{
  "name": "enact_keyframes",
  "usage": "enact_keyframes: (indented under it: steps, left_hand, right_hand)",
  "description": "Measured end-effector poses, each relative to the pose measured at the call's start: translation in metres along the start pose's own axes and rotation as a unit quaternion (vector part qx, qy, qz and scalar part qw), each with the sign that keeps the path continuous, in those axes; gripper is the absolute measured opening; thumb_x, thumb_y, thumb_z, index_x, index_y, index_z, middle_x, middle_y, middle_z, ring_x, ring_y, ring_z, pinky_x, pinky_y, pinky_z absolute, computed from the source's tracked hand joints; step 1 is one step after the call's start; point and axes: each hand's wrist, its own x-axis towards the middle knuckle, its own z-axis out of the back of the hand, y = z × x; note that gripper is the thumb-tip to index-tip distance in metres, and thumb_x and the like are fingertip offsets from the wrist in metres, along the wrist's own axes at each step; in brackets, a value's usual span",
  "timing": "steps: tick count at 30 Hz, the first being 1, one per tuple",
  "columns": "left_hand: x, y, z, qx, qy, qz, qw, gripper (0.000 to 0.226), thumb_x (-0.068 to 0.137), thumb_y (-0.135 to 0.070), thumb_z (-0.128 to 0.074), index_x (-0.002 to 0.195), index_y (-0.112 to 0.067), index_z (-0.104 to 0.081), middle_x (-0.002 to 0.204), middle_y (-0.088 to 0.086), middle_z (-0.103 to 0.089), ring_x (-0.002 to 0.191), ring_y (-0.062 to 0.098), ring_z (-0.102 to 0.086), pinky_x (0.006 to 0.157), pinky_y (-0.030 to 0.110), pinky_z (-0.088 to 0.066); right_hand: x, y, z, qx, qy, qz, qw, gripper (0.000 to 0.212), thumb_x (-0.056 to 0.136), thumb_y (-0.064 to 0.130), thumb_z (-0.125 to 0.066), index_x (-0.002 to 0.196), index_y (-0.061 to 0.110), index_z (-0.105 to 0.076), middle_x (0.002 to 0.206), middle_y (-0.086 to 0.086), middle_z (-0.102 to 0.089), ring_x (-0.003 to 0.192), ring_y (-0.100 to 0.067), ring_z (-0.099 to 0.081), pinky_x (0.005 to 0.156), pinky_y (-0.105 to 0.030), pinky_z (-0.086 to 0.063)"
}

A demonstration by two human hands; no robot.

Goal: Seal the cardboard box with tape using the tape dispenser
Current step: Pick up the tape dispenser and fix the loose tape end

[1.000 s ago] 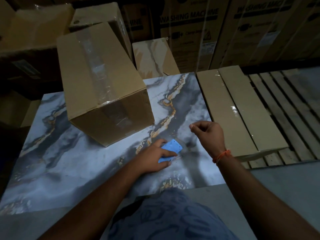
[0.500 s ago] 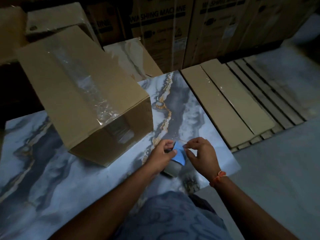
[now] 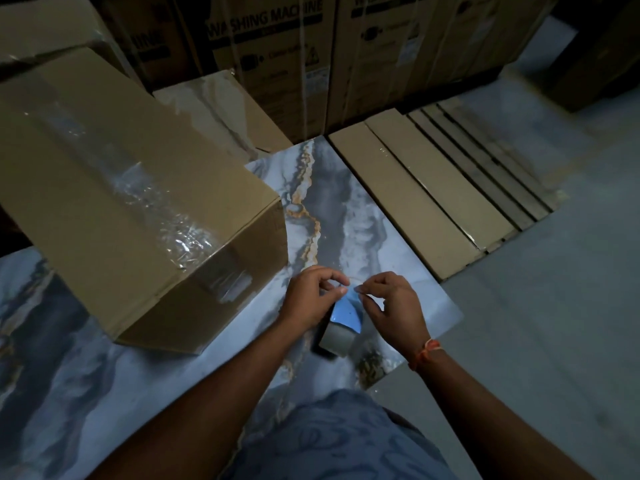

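Observation:
A brown cardboard box (image 3: 114,202) lies on a marbled blue-grey slab (image 3: 349,230), with a strip of clear tape running along its top and down its near end. Just right of the box, my left hand (image 3: 308,299) grips a blue tape dispenser (image 3: 343,320) with a grey roll, lifted off the slab. My right hand (image 3: 391,306) pinches at the dispenser's top edge, where the tape end sits; the tape itself is too clear to make out.
Flat brown cartons (image 3: 415,195) lie on a slatted pallet (image 3: 491,168) to the right. Tall washing machine cartons (image 3: 311,57) stand along the back. A marbled tile (image 3: 225,116) leans behind the box. Grey floor (image 3: 536,323) spreads right.
The dispenser lay flat on the slab under my left hand; now it is raised and both hands meet at its top. The view has swung left and closer.

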Motion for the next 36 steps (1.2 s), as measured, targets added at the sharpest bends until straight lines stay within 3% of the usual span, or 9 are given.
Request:
enact_keyframes:
  steps: [4, 6, 8, 10, 18, 23, 27, 32, 36]
  left_hand:
    - [0.003, 0.0, -0.001, -0.045, -0.001, 0.025, 0.999, 0.011, 0.089, -0.011, -0.073, 0.09, -0.02, -0.079, 0.091, -0.003, -0.078, 0.084, 0.023, -0.07, 0.075, 0.023, -0.054]
    - [0.003, -0.001, -0.003, -0.053, 0.003, 0.029, 0.998, 0.01, 0.091, -0.012, -0.071, 0.092, -0.018, -0.079, 0.09, -0.005, -0.078, 0.087, 0.023, -0.072, 0.077, 0.024, -0.055]
    - [0.004, -0.002, -0.004, -0.056, 0.006, 0.037, 0.998, 0.009, 0.092, -0.013, -0.07, 0.092, -0.018, -0.078, 0.09, -0.004, -0.079, 0.089, 0.022, -0.073, 0.08, 0.027, -0.057]
    - [0.005, -0.003, -0.004, -0.066, 0.015, 0.048, 0.997, 0.009, 0.092, -0.013, -0.07, 0.091, -0.019, -0.078, 0.089, -0.005, -0.079, 0.09, 0.023, -0.074, 0.082, 0.031, -0.058]
    - [0.005, -0.008, 0.001, -0.057, 0.045, 0.069, 0.995, 0.008, 0.093, -0.014, -0.071, 0.097, -0.013, -0.077, 0.093, -0.002, -0.078, 0.093, 0.02, -0.074, 0.087, 0.034, -0.058]
    - [0.0, -0.009, 0.002, -0.054, 0.038, 0.08, 0.995, 0.012, 0.093, -0.017, -0.073, 0.103, -0.017, -0.078, 0.097, -0.002, -0.079, 0.095, 0.017, -0.073, 0.089, 0.031, -0.057]
    - [-0.005, -0.007, -0.001, -0.068, 0.021, 0.111, 0.991, 0.028, 0.09, -0.023, -0.076, 0.118, -0.025, -0.075, 0.075, -0.008, -0.07, 0.079, 0.01, -0.069, 0.084, 0.031, -0.059]
    - [-0.007, 0.002, -0.003, -0.061, 0.007, 0.164, 0.985, 0.01, 0.081, -0.032, -0.084, 0.088, -0.028, -0.079, 0.092, -0.001, -0.08, 0.092, 0.015, -0.076, 0.091, 0.038, -0.061]
    - [-0.003, 0.001, -0.007, -0.139, 0.026, 0.273, 0.951, 0.03, 0.076, -0.038, -0.086, 0.098, -0.021, -0.073, 0.107, 0.009, -0.076, 0.095, 0.025, -0.076, 0.089, 0.049, -0.063]
  right_hand:
    - [-0.004, 0.006, -0.003, 0.032, -0.007, -0.03, 0.999, 0.041, 0.085, 0.013, -0.073, 0.125, 0.019, -0.069, 0.107, -0.004, -0.064, 0.093, -0.017, -0.061, 0.086, -0.026, -0.051]
    - [-0.01, 0.011, -0.003, 0.086, -0.036, -0.085, 0.992, 0.052, 0.083, 0.015, -0.076, 0.133, 0.021, -0.06, 0.106, 0.0, -0.059, 0.084, -0.007, -0.06, 0.077, -0.009, -0.047]
    - [-0.013, 0.012, -0.003, 0.15, -0.051, -0.17, 0.973, 0.048, 0.083, 0.019, -0.077, 0.127, 0.025, -0.06, 0.098, 0.0, -0.064, 0.079, -0.005, -0.063, 0.071, -0.01, -0.047]
    - [-0.015, 0.01, -0.004, 0.235, -0.038, -0.228, 0.944, 0.038, 0.085, 0.018, -0.076, 0.12, 0.026, -0.062, 0.087, -0.004, -0.07, 0.076, -0.013, -0.067, 0.075, -0.03, -0.057]
    - [-0.014, 0.003, -0.012, 0.368, -0.044, -0.21, 0.905, 0.005, 0.09, 0.013, -0.073, 0.093, 0.01, -0.076, 0.085, -0.011, -0.077, 0.081, -0.015, -0.072, 0.082, -0.039, -0.061]
    - [-0.021, 0.003, -0.023, 0.38, -0.059, -0.237, 0.892, 0.008, 0.09, 0.016, -0.074, 0.087, 0.012, -0.08, 0.086, -0.007, -0.079, 0.088, -0.024, -0.075, 0.086, -0.044, -0.062]
    - [-0.024, 0.005, -0.03, 0.386, -0.069, -0.266, 0.881, 0.009, 0.088, 0.018, -0.075, 0.083, 0.012, -0.081, 0.084, -0.007, -0.08, 0.087, -0.024, -0.075, 0.088, -0.048, -0.061]
    - [-0.026, 0.008, -0.031, 0.389, -0.064, -0.295, 0.87, 0.015, 0.088, 0.018, -0.075, 0.078, 0.009, -0.081, 0.08, -0.013, -0.078, 0.077, -0.018, -0.071, 0.085, -0.05, -0.061]
    - [-0.025, 0.009, -0.033, 0.386, -0.063, -0.314, 0.865, 0.016, 0.088, 0.021, -0.076, 0.078, 0.01, -0.081, 0.08, -0.014, -0.079, 0.087, -0.033, -0.075, 0.086, -0.053, -0.061]
